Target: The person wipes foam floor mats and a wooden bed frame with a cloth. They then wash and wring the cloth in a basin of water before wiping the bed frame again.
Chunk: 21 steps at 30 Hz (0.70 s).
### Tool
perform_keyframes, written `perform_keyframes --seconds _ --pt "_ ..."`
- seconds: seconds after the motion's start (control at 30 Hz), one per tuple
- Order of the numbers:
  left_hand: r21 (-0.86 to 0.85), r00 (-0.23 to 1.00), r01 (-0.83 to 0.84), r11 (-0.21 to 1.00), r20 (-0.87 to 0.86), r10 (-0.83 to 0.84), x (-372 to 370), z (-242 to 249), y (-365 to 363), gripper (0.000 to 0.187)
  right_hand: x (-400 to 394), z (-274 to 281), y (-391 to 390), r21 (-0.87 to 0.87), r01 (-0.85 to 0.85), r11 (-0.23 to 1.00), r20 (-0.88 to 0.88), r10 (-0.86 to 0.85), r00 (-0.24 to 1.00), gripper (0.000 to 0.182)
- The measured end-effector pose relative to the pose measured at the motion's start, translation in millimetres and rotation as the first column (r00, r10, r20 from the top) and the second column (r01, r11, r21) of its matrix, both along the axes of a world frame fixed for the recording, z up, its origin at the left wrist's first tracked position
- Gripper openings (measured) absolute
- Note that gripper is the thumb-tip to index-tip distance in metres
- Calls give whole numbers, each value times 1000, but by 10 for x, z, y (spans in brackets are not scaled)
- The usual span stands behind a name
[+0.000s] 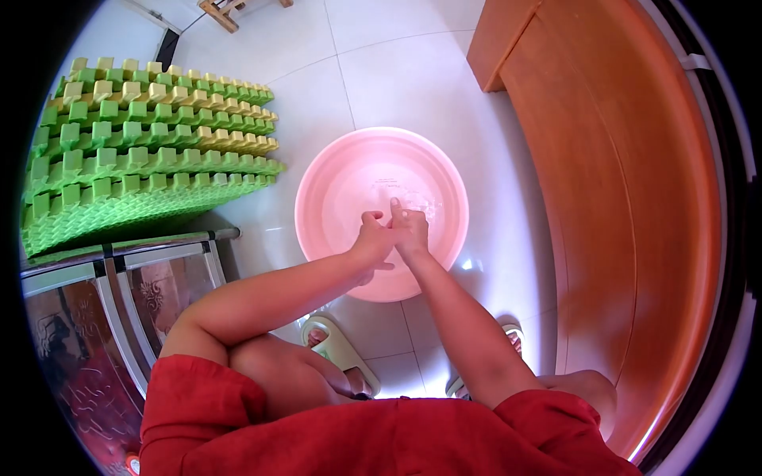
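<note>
A round pink basin (313, 170) stands on the floor in front of me, with clear water and bubbles or ripples inside. Both hands meet above its near half. My right hand (412, 230) is closed over part of my left hand (371, 243), its thumb pointing away from me. On my left hand one finger is bent at the top and another sticks out below. The fingers between them are hidden by my right hand. Neither hand shows any separate object.
Stacked green and yellow foam mats (143, 151) rise at the left, above a dark-panelled cabinet (171, 289). An orange-brown wooden piece of furniture (619, 182) lines the right side. My feet in pale slippers (341, 349) flank the tiled floor (381, 337) near the basin. Wooden legs (220, 14) show at the top.
</note>
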State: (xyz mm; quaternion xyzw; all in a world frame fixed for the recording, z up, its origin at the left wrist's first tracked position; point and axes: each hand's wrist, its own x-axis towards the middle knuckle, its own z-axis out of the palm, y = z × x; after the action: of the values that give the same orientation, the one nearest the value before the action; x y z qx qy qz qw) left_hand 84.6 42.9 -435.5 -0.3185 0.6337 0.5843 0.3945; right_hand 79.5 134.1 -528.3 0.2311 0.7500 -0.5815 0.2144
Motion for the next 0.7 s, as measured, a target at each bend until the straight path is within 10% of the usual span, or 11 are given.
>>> perform_keyframes --seconds 0.37,0.7 --pt "-94 972 90 991 -209 -108 58 -147 -5 84 -68 -190 -10 172 2 985 -35 4 999 60" --pt "100 997 50 994 -60 -44 16 51 17 90 -36 -55 -90 -23 76 997 -56 -77 995 48"
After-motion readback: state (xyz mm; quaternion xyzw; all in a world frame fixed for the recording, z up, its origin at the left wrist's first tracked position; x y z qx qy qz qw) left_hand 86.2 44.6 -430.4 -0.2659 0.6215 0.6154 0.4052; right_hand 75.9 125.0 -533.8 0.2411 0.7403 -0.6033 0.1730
